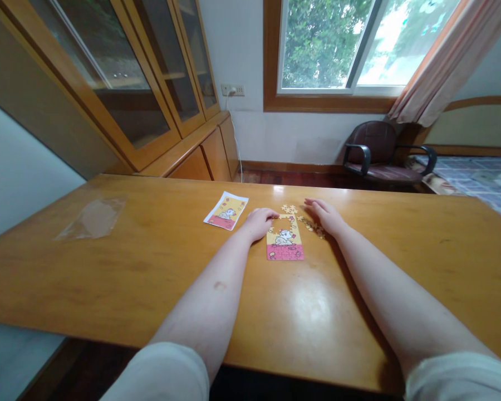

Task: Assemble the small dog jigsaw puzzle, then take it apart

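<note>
Head view: a partly built puzzle (284,252) is seen on the desk (150,262) between the hands, its upper part unfilled. Its upper left edge is touched by the left hand (259,224); whether a piece is pinched there cannot be told. The right hand (324,216) is held loosely spread, just beside scattered loose pieces (313,226) to its left. More pieces (289,209) are gathered just beyond the left hand's fingertips. Left of that hand, a picture card (226,211) is laid, and farther left, a clear plastic bag (95,218).
</note>
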The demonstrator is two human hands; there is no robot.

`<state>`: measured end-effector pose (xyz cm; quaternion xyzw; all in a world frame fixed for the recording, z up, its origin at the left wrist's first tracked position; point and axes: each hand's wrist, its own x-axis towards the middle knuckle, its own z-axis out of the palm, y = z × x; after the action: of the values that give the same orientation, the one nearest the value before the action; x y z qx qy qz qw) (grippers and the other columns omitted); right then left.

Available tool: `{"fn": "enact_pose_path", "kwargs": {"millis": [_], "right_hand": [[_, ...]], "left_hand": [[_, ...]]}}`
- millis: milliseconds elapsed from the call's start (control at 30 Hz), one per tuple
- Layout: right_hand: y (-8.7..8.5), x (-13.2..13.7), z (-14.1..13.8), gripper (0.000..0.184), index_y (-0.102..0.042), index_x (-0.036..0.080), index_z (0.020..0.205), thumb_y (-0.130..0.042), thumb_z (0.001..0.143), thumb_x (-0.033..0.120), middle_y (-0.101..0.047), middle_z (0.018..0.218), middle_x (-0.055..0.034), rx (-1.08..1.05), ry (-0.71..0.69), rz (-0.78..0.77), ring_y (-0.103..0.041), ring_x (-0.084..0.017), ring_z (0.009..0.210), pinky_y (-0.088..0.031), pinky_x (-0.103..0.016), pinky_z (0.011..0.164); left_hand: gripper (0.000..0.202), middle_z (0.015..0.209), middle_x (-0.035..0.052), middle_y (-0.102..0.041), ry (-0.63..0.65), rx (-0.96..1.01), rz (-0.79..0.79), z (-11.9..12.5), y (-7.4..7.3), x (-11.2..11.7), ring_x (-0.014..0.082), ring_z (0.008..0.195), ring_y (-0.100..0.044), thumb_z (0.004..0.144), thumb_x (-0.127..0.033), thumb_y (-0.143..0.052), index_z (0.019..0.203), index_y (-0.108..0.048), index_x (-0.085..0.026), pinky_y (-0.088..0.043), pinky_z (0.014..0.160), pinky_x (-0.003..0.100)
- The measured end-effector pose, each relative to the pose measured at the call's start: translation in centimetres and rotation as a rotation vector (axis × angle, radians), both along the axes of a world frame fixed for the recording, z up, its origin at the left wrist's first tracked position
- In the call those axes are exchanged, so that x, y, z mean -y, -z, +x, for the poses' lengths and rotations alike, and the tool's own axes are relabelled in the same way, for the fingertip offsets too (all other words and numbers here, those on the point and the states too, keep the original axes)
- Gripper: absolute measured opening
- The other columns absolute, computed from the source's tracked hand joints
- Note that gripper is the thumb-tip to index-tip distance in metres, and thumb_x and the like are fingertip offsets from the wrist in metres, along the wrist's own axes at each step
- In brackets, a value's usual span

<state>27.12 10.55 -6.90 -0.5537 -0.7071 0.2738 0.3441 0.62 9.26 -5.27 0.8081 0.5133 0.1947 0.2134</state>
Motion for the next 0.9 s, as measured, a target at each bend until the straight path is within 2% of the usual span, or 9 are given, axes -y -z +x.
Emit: {"fn": "enact_pose_path", "kwargs": {"millis": [67, 133, 333, 400, 567, 733, 900], "right_hand": [[0.2, -0.3, 0.9, 0.062, -0.061, 0.022, 0.124, -0.030, 0.091, 0.064, -0.069, 0.117, -0.0121, -0.160, 0.120, -0.047, -0.062, -0.026, 0.114, -0.046, -0.046, 0.103], [0.1, -0.2, 1.7, 0.063, -0.065, 0.020, 0.114, -0.036, 0.087, 0.068, -0.072, 0.104, -0.0134, -0.239, 0.182, -0.096, -0.066, -0.027, 0.106, -0.050, -0.046, 0.098], [-0.1, 2.7, 2.0, 0.050, -0.068, 0.019, 0.099, -0.052, 0.078, 0.062, -0.072, 0.104, -0.0145, -0.338, 0.246, -0.141, -0.069, -0.027, 0.092, -0.056, -0.044, 0.084], [0.0, 3.8, 1.4, 0.046, -0.068, 0.019, 0.096, -0.055, 0.077, 0.058, -0.074, 0.099, -0.0126, -0.312, 0.270, -0.120, -0.069, -0.027, 0.089, -0.054, -0.045, 0.086], [-0.6, 4.6, 0.2, 0.039, -0.070, 0.017, 0.093, -0.049, 0.082, 0.049, -0.073, 0.099, -0.0126, -0.040, 0.399, -0.081, -0.067, -0.029, 0.097, -0.050, -0.042, 0.091], [-1.7, 4.4, 1.2, 0.031, -0.071, 0.018, 0.094, -0.054, 0.081, 0.040, -0.074, 0.091, -0.0111, 0.158, 0.335, -0.119, -0.068, -0.026, 0.087, -0.052, -0.040, 0.083], [-2.1, 4.6, 3.1, 0.026, -0.074, 0.016, 0.090, -0.062, 0.078, 0.035, -0.075, 0.087, -0.0084, 0.156, 0.177, -0.215, -0.067, -0.021, 0.079, -0.050, -0.032, 0.077]], "left_hand": [[0.038, 0.120, 0.0021, -0.070, 0.007, 0.009, -0.005, 0.0, -0.1, 0.0, 0.0199, 0.116, -0.057, 0.084, -0.011, -0.048, 0.111, -0.072, -0.023, -0.042, 0.107, 0.034], [0.040, 0.119, 0.0019, -0.070, 0.015, 0.012, -0.001, -0.1, -0.2, 0.1, 0.0203, 0.116, -0.057, 0.082, -0.010, -0.049, 0.112, -0.072, -0.023, -0.042, 0.107, 0.034], [0.045, 0.119, 0.0018, -0.070, 0.042, -0.004, -0.005, -0.1, -0.2, 0.2, 0.0211, 0.115, -0.058, 0.077, -0.008, -0.051, 0.114, -0.071, -0.023, -0.042, 0.107, 0.035], [0.044, 0.120, 0.0016, -0.070, 0.041, -0.005, -0.003, -0.1, -0.2, 0.2, 0.0214, 0.116, -0.057, 0.078, -0.008, -0.051, 0.114, -0.071, -0.024, -0.042, 0.107, 0.036], [0.042, 0.121, 0.0017, -0.069, 0.031, -0.019, 0.001, -0.1, -0.3, 0.3, 0.0221, 0.117, -0.056, 0.080, -0.010, -0.050, 0.114, -0.071, -0.024, -0.042, 0.108, 0.037], [0.040, 0.121, 0.0017, -0.069, 0.035, -0.018, -0.002, -0.1, -0.5, 0.4, 0.0218, 0.117, -0.057, 0.081, -0.011, -0.049, 0.113, -0.071, -0.022, -0.041, 0.108, 0.036], [0.040, 0.121, 0.0022, -0.069, 0.040, -0.021, -0.004, -0.2, -0.3, 0.2, 0.0218, 0.116, -0.058, 0.081, -0.010, -0.049, 0.113, -0.071, -0.022, -0.041, 0.108, 0.037]]}}
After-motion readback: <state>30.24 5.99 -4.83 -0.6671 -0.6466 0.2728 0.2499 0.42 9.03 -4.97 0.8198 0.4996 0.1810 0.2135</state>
